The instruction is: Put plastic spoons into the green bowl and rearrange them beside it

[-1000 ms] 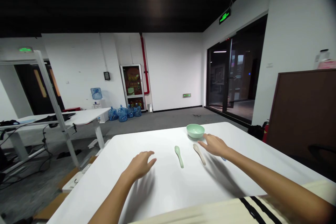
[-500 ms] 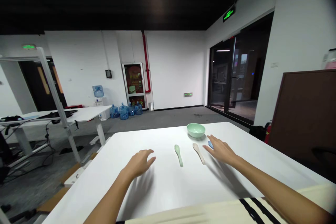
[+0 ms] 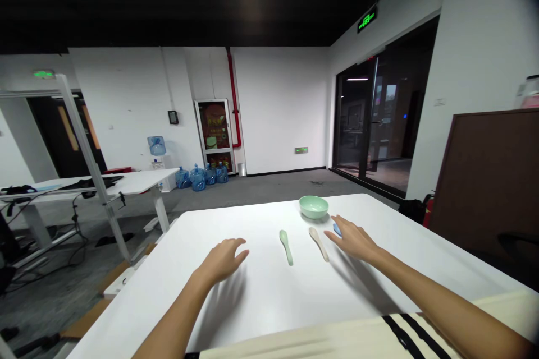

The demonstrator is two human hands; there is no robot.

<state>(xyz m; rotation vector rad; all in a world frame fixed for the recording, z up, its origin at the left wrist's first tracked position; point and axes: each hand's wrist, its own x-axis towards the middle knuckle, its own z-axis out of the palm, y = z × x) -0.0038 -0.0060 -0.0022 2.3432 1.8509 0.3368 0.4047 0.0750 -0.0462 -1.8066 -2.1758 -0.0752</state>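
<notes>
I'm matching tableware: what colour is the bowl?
The bowl is pale mint green, clearest in the head view.

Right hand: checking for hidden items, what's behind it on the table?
Behind the right hand a small blue object shows, partly covered by the hand, so its shape cannot be told. A green bowl sits beyond it.

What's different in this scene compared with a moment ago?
The right hand has shifted slightly rightward, away from the cream spoon, and a small blue object now shows at its fingertips. Earlier, only a bit of blue showed near the hand's lower edge. Nothing is visibly gripped. The left hand, pale green bowl and pale green spoon stayed put.
</notes>
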